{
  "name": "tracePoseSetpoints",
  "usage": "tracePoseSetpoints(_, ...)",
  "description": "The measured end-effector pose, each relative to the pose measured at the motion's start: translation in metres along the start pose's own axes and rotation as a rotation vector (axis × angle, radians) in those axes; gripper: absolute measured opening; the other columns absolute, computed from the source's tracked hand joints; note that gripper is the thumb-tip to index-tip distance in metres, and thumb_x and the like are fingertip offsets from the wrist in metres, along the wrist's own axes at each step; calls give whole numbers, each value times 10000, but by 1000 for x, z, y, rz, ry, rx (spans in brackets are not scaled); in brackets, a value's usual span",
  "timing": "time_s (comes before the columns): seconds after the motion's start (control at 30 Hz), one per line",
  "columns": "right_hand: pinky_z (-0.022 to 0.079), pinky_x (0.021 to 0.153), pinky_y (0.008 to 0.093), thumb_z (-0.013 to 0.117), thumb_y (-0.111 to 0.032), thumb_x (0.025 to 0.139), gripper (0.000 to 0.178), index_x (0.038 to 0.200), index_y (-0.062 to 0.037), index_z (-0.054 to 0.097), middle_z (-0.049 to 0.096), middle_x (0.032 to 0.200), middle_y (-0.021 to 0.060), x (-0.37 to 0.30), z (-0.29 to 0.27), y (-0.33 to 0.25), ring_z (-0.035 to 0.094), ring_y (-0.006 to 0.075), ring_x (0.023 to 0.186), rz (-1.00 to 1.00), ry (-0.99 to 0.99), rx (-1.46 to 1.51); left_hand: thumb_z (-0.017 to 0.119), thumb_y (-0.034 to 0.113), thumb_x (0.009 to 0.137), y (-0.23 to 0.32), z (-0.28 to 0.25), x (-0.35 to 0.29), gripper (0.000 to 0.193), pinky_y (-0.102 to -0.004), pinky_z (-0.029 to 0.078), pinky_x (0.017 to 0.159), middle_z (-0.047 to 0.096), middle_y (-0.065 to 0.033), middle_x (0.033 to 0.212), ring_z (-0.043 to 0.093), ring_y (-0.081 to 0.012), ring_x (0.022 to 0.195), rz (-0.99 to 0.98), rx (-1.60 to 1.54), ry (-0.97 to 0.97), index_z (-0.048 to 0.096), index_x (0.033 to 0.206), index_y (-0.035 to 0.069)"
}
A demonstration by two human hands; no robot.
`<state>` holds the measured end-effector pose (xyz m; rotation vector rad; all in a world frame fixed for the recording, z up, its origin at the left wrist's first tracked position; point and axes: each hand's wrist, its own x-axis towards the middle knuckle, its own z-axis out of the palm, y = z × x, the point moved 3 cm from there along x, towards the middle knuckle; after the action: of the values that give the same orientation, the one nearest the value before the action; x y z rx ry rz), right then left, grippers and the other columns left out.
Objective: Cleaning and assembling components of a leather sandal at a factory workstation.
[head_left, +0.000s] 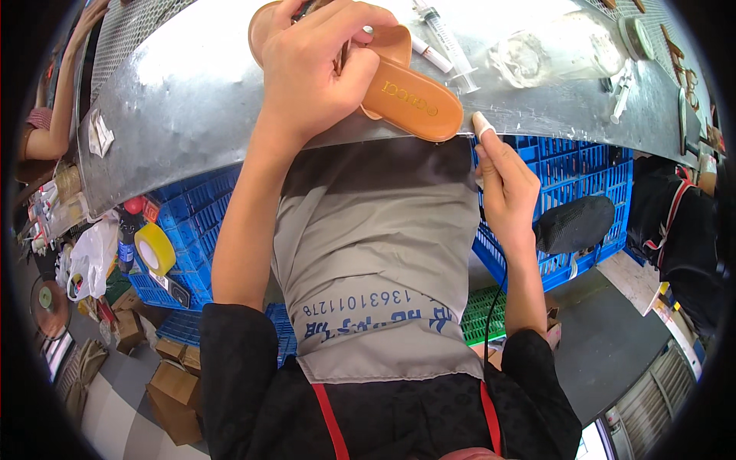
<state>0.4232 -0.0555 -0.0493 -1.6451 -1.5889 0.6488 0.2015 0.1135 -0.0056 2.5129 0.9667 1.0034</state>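
My left hand (314, 73) is wrapped round a brown slide sandal (410, 100), tilted over the metal table's near edge. Its tan insole faces up and the heel end points toward my right hand. The fingers cover part of the strap. My right hand (510, 184) is just off the heel, apart from it, with the index finger stretched out and a pale cover on its tip. Nothing shows in that hand; its other fingers are partly hidden. Beyond the sandal lie a clear syringe (445, 38) and a small white tube (431, 55).
On the metal table (176, 115) lie a glass jar (563, 50) on its side, a second syringe (622, 96) and crumpled tissue (100, 134). Blue crates (567, 165) stand below the edge. Yellow tape (155, 249) hangs at left. Other people are at both sides.
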Motion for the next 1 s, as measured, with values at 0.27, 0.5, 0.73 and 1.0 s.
tracePoseSetpoints(0.27, 553, 723, 302, 623, 123, 934, 450, 1375, 33, 599, 723, 1030, 199, 11, -2, -14, 664, 199, 771, -35, 13, 21, 511, 68, 783, 0, 1, 3, 333, -422, 344, 1139, 716, 7, 809, 692, -136, 826, 0, 30, 14, 744, 1015, 117)
tracePoseSetpoints(0.5, 552, 686, 321, 649, 103, 906, 402, 1301, 30, 630, 705, 947, 206, 11, 6, -21, 697, 305, 760, -95, -57, 32, 528, 66, 766, 0, 2, 4, 341, -430, 347, 1129, 712, 7, 799, 681, -148, 817, -11, 19, 28, 746, 1021, 126)
tracePoseSetpoints(0.73, 562, 675, 356, 647, 102, 881, 379, 1247, 9, 667, 717, 967, 184, -12, 1, -34, 689, 332, 745, -61, -338, 104, 581, 68, 773, 3, 2, 3, 238, -398, 407, 1062, 678, -9, 771, 651, -175, 728, 1, -13, 137, 727, 954, 122)
tracePoseSetpoints(1.0, 474, 640, 240, 557, -12, 1022, 294, 1295, 25, 660, 718, 1079, 97, -31, 4, -15, 585, 113, 698, 250, -312, 573, 566, 8, 759, 1, 5, -5, 390, -456, 399, 1098, 677, -36, 862, 676, -204, 821, 8, -93, 139, 697, 1116, 92)
